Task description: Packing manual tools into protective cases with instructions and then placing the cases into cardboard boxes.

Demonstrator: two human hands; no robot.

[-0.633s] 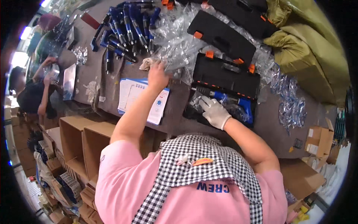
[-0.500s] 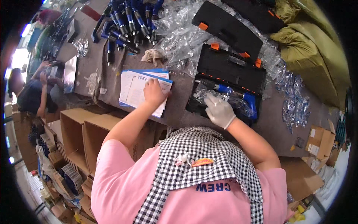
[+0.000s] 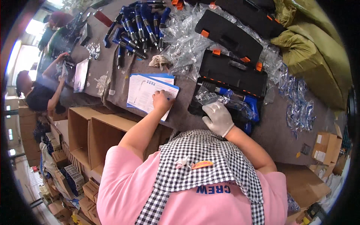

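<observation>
My bare left hand (image 3: pixel 162 101) rests on the printed sheets (image 3: pixel 139 98), its slightly bent fingers apart on the top page. These papers overlap in a loose stack with blue-edged pieces beneath. To the right lies an open black plastic case (image 3: pixel 232 73) with orange latches. Inside it is a blue-and-black tool (image 3: pixel 250 102), partly covered by clear plastic wrap (image 3: pixel 206 96). My right hand (image 3: pixel 218 118), in a pale glove, is at the case's near edge. Its fingers are extended towards the wrapped contents and its thumb is spread; the case's near rim is partly hidden beneath it.
Several blue-and-black tools (image 3: pixel 140 26) are heaped at the back, beside crumpled clear bags (image 3: pixel 183 41) and a cloth (image 3: pixel 159 62). More black cases (image 3: pixel 228 35) lie behind. Olive sacking (image 3: pixel 311 56) is at right, cardboard boxes (image 3: pixel 101 138) at near left. A co-worker (image 3: pixel 41 92) sits at left.
My right hand has drawn back slightly from the case's contents toward its near edge. My left hand stays on the sheets, shifted slightly toward me. The whole view has shifted a little.
</observation>
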